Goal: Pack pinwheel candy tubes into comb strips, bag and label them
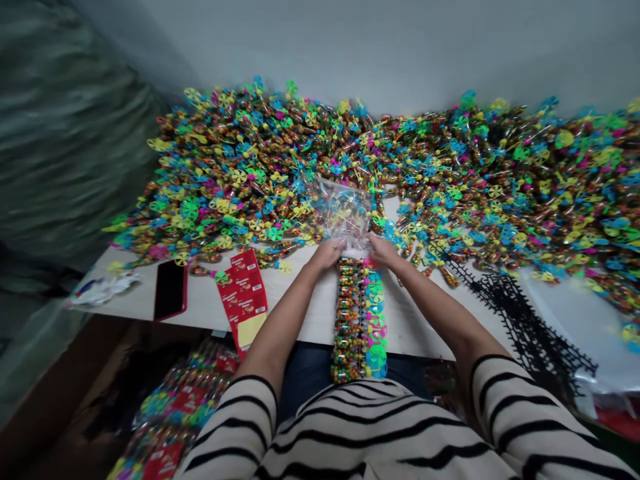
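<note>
Between my hands is a clear plastic bag [345, 200], spread flat towards the heap. My left hand [330, 253] is closed on the bag's near left edge. On the near right edge, my right hand [383, 251] grips the same bag with its fingers closed. Just below the hands, a long row of candy-filled tubes with coloured fan tops [350, 320] runs towards my body and over the table edge. The tubes lie side by side, with the fan tops on the right. Whether the row's far end is inside the bag is hard to make out.
A large heap of similar fan-topped tubes [240, 167] covers the back of the table [310, 313]. Red printed cards [244, 287] and a phone [170, 290] lie left. Black plastic strips [515, 313] and clear bags [560, 313] lie right. Packed bags [185, 393] sit below left.
</note>
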`<action>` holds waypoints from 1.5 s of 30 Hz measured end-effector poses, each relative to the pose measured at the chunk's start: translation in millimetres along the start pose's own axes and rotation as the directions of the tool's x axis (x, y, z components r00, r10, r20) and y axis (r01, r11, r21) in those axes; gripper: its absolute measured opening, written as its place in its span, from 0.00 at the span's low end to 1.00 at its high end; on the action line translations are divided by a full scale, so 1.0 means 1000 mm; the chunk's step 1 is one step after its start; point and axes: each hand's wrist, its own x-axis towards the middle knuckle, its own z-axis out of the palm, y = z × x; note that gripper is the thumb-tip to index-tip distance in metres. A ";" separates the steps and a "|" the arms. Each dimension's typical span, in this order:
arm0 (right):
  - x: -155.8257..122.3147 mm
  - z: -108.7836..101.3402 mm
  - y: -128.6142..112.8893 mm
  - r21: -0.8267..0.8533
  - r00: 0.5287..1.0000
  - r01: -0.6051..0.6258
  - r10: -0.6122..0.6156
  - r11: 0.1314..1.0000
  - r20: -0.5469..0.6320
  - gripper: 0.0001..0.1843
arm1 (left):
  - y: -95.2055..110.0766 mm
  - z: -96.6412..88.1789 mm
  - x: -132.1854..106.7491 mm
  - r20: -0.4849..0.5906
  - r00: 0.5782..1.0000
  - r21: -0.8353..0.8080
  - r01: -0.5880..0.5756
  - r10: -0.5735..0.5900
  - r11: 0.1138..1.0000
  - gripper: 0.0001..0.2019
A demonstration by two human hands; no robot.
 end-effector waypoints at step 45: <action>-0.063 0.008 -0.030 0.007 0.959 -0.248 0.246 0.969 -0.140 0.26 | -0.032 0.034 -0.070 -0.390 0.869 -0.201 0.243 -0.305 0.949 0.28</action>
